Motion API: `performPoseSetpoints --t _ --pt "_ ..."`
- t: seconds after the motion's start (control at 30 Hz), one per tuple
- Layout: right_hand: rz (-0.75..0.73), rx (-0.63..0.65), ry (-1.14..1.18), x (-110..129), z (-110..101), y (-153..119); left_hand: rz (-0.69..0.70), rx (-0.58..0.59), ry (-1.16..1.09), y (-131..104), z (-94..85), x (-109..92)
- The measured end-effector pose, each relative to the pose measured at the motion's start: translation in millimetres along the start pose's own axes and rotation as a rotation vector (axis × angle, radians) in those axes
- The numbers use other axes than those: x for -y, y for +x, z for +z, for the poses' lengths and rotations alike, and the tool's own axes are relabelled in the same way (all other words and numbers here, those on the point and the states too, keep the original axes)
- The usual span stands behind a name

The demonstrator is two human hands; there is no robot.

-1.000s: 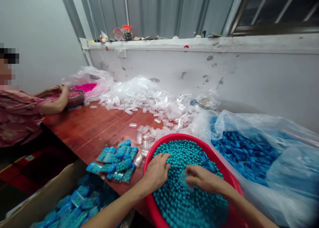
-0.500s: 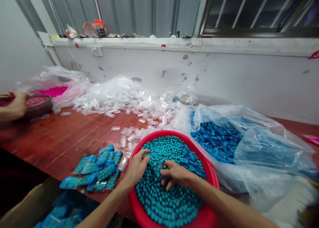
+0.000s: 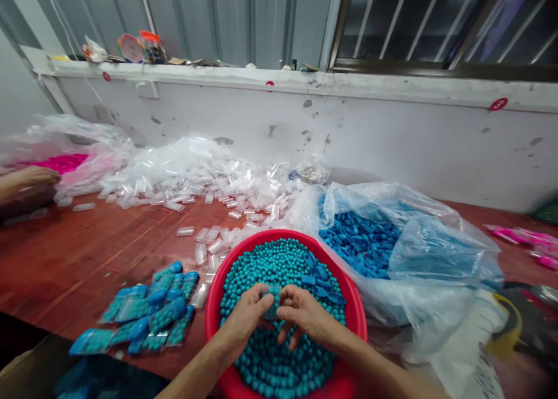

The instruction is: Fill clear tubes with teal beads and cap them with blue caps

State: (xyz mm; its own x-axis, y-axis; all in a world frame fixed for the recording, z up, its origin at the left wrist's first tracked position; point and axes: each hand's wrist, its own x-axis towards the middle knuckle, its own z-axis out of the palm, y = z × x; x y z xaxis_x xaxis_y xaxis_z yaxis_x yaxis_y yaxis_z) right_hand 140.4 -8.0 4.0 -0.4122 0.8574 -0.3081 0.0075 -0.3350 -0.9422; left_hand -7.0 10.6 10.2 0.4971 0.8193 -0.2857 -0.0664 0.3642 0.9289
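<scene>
Over the red basin point(image 3: 358, 306) full of teal beads point(image 3: 279, 259), my left hand point(image 3: 249, 313) and my right hand point(image 3: 305, 314) meet around a small clear container point(image 3: 272, 301) with teal beads in it. The fingers and thumb of my left hand close on its left side. My right thumb and index finger hold its right side, with the other fingers curled below. Several blue caps point(image 3: 325, 282) lie on the beads at the basin's right.
Filled packs point(image 3: 168, 314) lie left of the basin. Clear empty containers point(image 3: 209, 178) are heaped behind. A plastic bag of blue parts point(image 3: 366, 242) stands right. Another person's hand point(image 3: 35, 178) is at far left, near pink parts point(image 3: 65, 161).
My hands have come together, and the container is now held between them above the beads. The view has shifted right. The other person's hand has moved near the pink parts.
</scene>
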Motion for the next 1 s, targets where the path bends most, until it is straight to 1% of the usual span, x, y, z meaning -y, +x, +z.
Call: performPoseSetpoints --t 0.07,0.13,0.2,0.23,0.27,0.33,0.4,0.43,0.5,0.57,0.67,0.7,0.77,0.87,0.93,1.0 --pt "0.014 0.018 -0.107 -4.8 -0.9 -9.1 -0.026 0.045 -0.091 -0.5 -1.9 -1.2" --pt "0.039 0.038 -0.308 -8.0 -2.2 -21.5 -0.031 0.034 -0.177 -0.7 -4.4 -3.2" --pt "0.008 0.033 -0.632 -6.5 -5.3 -33.2 -0.011 0.009 -0.237 -1.1 -6.7 -5.3" --pt "-0.019 0.005 -0.819 -3.6 -8.2 -37.2 -0.005 0.019 -0.251 -1.3 -7.5 -6.1" --pt "-0.043 -0.05 -1.004 0.4 -12.3 -39.2 -0.005 0.046 -0.256 -1.6 -8.0 -6.6" --pt "-0.048 -0.227 -1.333 9.6 -24.0 -36.3 -0.006 0.12 -0.248 -2.3 -7.9 -6.6" --pt "-0.002 -0.401 -1.545 16.5 -38.4 -26.0 -0.001 0.162 -0.222 -2.6 -6.8 -5.3" --pt "0.012 -0.447 -1.59 18.3 -45.0 -19.4 0.0 0.166 -0.2 -2.7 -6.2 -4.3" --pt "0.014 -0.475 -1.623 19.5 -54.2 -7.2 -0.012 0.154 -0.14 -2.9 -5.5 -2.0" --pt "-0.008 -0.468 -1.62 20.1 -55.8 0.0 -0.033 0.127 -0.073 -3.0 -5.2 0.3" --pt "-0.048 -0.461 -1.597 23.5 -45.4 -1.2 -0.037 0.068 0.02 -3.0 -4.2 1.9" --pt "-0.083 -0.443 -1.561 24.8 -40.0 -3.9 -0.037 0.043 0.046 -2.8 -3.5 1.8" --pt "-0.217 -0.38 -1.432 25.9 -28.8 -10.1 -0.036 0.007 0.078 -2.3 -1.6 0.7" --pt "-0.429 -0.294 -1.182 23.0 -16.5 -16.8 -0.022 0.019 0.094 -1.2 0.9 -0.2" --pt "-0.476 -0.267 -1.035 20.3 -12.5 -18.1 -0.002 0.045 0.096 -0.8 1.7 1.3" --pt "-0.467 -0.284 -0.875 18.5 -10.8 -17.7 0.015 0.063 0.094 -0.7 2.2 3.6"
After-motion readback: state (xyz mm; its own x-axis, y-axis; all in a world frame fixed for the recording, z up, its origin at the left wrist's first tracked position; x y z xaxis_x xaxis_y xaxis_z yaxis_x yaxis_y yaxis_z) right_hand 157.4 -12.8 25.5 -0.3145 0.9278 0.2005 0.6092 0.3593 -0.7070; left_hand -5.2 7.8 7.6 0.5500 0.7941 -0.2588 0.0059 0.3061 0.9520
